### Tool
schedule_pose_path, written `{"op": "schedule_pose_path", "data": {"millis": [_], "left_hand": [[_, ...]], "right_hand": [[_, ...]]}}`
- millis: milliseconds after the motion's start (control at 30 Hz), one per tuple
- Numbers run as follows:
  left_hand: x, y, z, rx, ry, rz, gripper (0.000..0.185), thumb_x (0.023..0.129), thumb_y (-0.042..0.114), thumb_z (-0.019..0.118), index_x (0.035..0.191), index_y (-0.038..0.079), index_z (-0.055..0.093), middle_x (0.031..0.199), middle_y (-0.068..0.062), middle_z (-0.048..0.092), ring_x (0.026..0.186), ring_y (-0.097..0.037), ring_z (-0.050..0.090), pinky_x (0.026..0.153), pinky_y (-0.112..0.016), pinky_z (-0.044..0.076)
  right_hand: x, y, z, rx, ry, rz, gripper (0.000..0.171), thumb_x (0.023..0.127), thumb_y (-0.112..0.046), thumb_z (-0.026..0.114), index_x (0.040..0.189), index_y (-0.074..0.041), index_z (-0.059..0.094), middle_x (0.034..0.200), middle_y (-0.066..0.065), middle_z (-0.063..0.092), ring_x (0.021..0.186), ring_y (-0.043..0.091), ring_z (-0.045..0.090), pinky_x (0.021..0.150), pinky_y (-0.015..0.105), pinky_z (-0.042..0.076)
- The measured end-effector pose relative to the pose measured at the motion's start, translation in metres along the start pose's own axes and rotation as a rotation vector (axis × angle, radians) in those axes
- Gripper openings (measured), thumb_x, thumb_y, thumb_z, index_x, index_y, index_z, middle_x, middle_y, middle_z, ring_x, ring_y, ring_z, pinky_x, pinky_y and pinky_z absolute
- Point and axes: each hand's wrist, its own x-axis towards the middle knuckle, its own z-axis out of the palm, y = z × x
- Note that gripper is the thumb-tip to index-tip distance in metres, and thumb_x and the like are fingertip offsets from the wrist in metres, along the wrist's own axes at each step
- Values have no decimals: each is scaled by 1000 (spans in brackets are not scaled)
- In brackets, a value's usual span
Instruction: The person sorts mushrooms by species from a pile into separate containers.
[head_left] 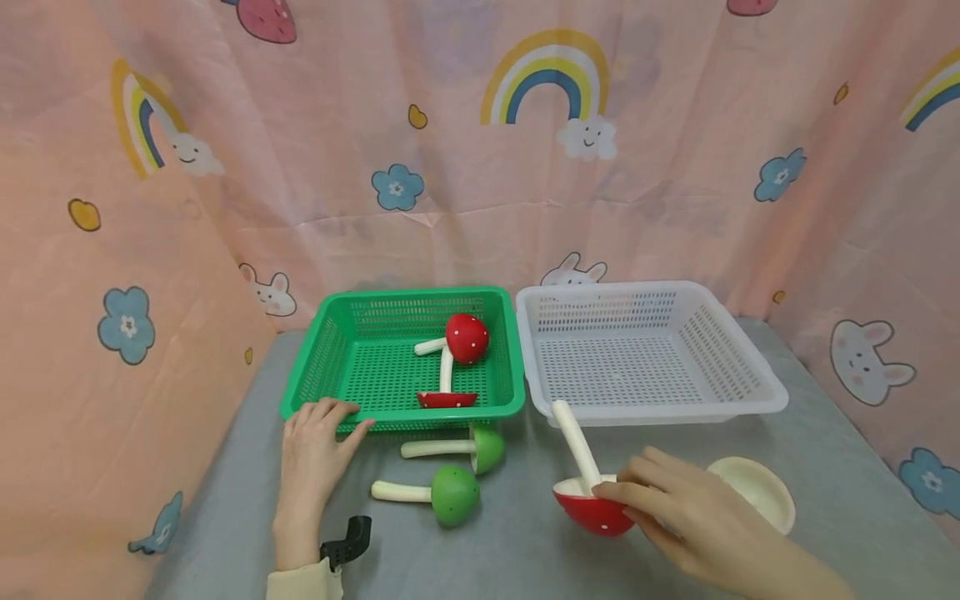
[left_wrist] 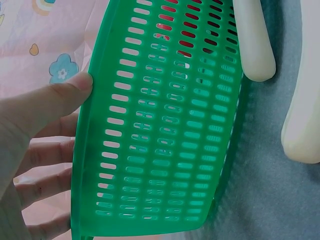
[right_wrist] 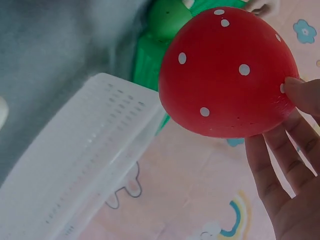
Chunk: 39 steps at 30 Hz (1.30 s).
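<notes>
Two hands are working: the right hand is pinching a red mushroom near the white basket; the left hand is gripping the green basket's rim, likely steadying it for a careful drop-in

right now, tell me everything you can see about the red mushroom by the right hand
The red mushroom is a toy with a glossy red domed cap dotted with small white spots and a long cream stem. It looks like painted wood. It sits upside down on the grey table, cap downward and stem tilted up toward the white basket, just in front of it. The right hand holds the cap's rim with its fingertips.
</notes>
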Motion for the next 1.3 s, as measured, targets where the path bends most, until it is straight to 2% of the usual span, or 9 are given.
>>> {"op": "schedule_pose_path", "data": {"millis": [67, 233, 300, 367, 433, 500, 767, 1000, 1300], "left_hand": [[0, 0, 0, 4, -5, -1, 29, 77, 29, 80, 98, 11, 73, 98, -9, 69, 99, -31, 58, 96, -55, 42], [1, 0, 1, 6, -21, -6, 29, 78, 30, 79, 99, 11, 73, 99, -8, 69, 100, -31, 58, 96, -55, 41], [1, 0, 1, 3, -24, -9, 29, 78, 30, 79, 99, 11, 73, 99, -8, 69, 100, -31, 58, 97, -55, 41], [1, 0, 1, 2, -24, -11, 29, 78, 29, 80, 99, 11, 73, 99, -8, 69, 100, -31, 58, 97, -55, 41], [1, 0, 1, 1, -23, -12, 29, 78, 29, 80, 99, 11, 73, 99, -8, 69, 100, -30, 58, 97, -55, 40], [1, 0, 0, 2, -20, -11, 29, 78, 29, 80, 99, 11, 73, 99, -8, 68, 99, -30, 58, 97, -55, 40], [0, 0, 0, 8, -20, -6, 29, 79, 31, 79, 99, 11, 73, 99, -8, 68, 99, -30, 58, 96, -54, 41], [0, 0, 1, -2, -15, -2, 29, 78, 30, 79, 99, 11, 73, 98, -8, 68, 99, -30, 58, 96, -55, 41], [0, 0, 0, 3, -3, 0, 29, 77, 29, 81, 98, 10, 73, 98, -8, 69, 99, -31, 58, 96, -55, 41]], "right_hand": [[8, 1, -2, 2, 8, -17, 32, 97, -43, 47, 114, -25, 67, 93, -17, 58, 82, -1, 47, 70, 2, 43], [28, 7, -3, 28, -9, -5, 39, 96, -47, 42, 114, -25, 67, 98, -15, 61, 86, 0, 49, 70, 7, 48], [37, 9, -2, 51, -10, -11, 29, 95, -39, 53, 114, -24, 67, 99, -14, 62, 87, 1, 50, 70, 10, 50], [46, 11, -1, 78, 6, -31, 25, 89, -26, 68, 114, -22, 68, 99, -12, 63, 88, 3, 51, 69, 12, 51], [56, 15, -1, 101, 11, -50, 39, 78, -12, 79, 113, -22, 68, 99, -12, 63, 88, 3, 52, 70, 12, 51], [66, 19, 0, 119, 11, -63, 49, 70, -2, 81, 112, -23, 68, 98, -11, 63, 88, 4, 52, 71, 15, 52], [103, 38, 9, 54, -41, -75, 36, 76, -1, 77, 105, -20, 70, 94, -8, 62, 89, 6, 52, 72, 20, 53], [130, 48, 18, 15, -98, -30, 31, 78, -4, 77, 104, -20, 71, 95, -6, 62, 90, 7, 52, 72, 21, 53], [161, 67, 37, 25, -143, 40, 25, 81, 2, 71, 98, -16, 73, 94, -2, 63, 89, 12, 53, 72, 23, 53]]}}
